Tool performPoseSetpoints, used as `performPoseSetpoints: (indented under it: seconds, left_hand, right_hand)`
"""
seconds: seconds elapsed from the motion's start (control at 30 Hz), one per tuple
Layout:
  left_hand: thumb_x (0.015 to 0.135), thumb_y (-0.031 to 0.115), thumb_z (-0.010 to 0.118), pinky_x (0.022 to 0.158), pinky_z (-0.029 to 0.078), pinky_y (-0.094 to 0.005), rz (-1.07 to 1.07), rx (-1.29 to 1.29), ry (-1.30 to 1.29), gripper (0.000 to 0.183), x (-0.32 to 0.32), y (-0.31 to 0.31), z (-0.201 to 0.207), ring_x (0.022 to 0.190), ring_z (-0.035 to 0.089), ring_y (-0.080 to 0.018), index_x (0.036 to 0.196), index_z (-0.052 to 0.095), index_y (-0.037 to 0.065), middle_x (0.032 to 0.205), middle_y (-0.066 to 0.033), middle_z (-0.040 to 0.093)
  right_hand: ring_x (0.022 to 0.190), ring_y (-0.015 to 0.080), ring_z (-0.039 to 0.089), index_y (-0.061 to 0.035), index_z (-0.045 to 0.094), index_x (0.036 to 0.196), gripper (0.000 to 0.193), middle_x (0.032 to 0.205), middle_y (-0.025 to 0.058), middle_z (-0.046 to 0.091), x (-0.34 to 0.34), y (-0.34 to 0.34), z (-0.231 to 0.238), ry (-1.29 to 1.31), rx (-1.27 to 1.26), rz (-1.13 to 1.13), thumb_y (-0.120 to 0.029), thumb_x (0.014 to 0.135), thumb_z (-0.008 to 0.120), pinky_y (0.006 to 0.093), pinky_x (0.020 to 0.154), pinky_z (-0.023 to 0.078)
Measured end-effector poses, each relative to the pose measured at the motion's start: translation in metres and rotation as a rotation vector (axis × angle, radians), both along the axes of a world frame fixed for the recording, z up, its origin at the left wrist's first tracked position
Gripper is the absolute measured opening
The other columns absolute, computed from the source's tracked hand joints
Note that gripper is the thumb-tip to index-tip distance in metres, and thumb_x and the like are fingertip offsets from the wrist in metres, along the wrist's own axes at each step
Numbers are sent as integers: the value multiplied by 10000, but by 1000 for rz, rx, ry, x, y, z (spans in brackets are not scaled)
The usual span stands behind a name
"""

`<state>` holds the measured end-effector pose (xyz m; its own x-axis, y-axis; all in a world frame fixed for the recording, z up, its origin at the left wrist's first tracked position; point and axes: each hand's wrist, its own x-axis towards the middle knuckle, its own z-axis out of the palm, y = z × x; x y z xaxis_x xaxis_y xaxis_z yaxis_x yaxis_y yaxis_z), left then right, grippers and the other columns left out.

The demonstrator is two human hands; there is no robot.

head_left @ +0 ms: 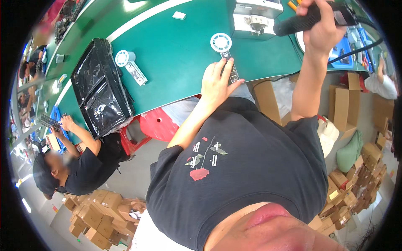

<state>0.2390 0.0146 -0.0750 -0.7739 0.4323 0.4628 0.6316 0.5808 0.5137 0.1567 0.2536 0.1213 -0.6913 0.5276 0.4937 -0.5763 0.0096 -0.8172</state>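
Left hand [215, 83] pins strip [231, 69], long axis away; right hand [322, 31] grips tool [312, 19] crosswise

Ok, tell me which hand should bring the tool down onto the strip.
Right. The right hand already grips the black corded tool above the green table, while the left hand presses flat on the small strip.

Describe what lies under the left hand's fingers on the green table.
Under the left hand lies a narrow dark strip joined to a white round reel on the green table. The hand covers the strip's left side.
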Motion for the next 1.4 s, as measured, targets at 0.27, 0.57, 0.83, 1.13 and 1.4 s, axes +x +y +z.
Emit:
performPoseSetpoints:
  seconds: [0.27, 0.57, 0.83, 1.13, 1.4]
  left_hand:
    - [779, 422, 866, 1002, 505, -452, -12, -48, 52, 721, -4, -2, 1, 1220, 573, -346, 1346, 630, 43, 1294, -134, 602]
    - [766, 437, 854, 1005, 505, -448, -12, 8, 50, 698, -4, -7, 0, 1235, 579, -312, 1308, 663, 40, 1301, -80, 626]
    - [760, 420, 854, 980, 508, -429, -15, 13, 69, 686, -6, -6, -2, 1176, 594, -287, 1288, 660, 28, 1287, -72, 631]
    - [779, 414, 835, 963, 489, -419, -38, 23, 78, 674, -8, -7, -1, 1048, 599, -271, 1284, 647, 9, 1260, -89, 624]
    - [814, 438, 796, 950, 488, -408, -39, 8, 79, 639, -8, -7, -2, 986, 588, -248, 1267, 659, 8, 1241, -86, 620]
  right_hand:
    - [502, 135, 572, -44, 629, 829, 149, 663, 57, 631, -38, -20, -8, -58, 103, -27, -97, 947, 704, 254, 486, 454]
    - [516, 256, 594, 35, 618, 882, 66, 688, 205, 647, 9, -61, -22, -27, 3, 175, -21, 896, 651, 384, 530, 544]
    - [537, 250, 624, 36, 601, 909, 87, 721, 209, 674, 2, -91, -40, -89, 54, 210, -17, 900, 668, 364, 543, 550]
    - [528, 252, 620, 18, 596, 897, 93, 701, 194, 666, 2, -95, -40, -84, 79, 179, -21, 884, 679, 382, 548, 550]
    - [515, 234, 611, 24, 595, 891, 94, 673, 175, 656, 2, -95, -43, -98, 167, 168, -31, 890, 670, 352, 535, 540]
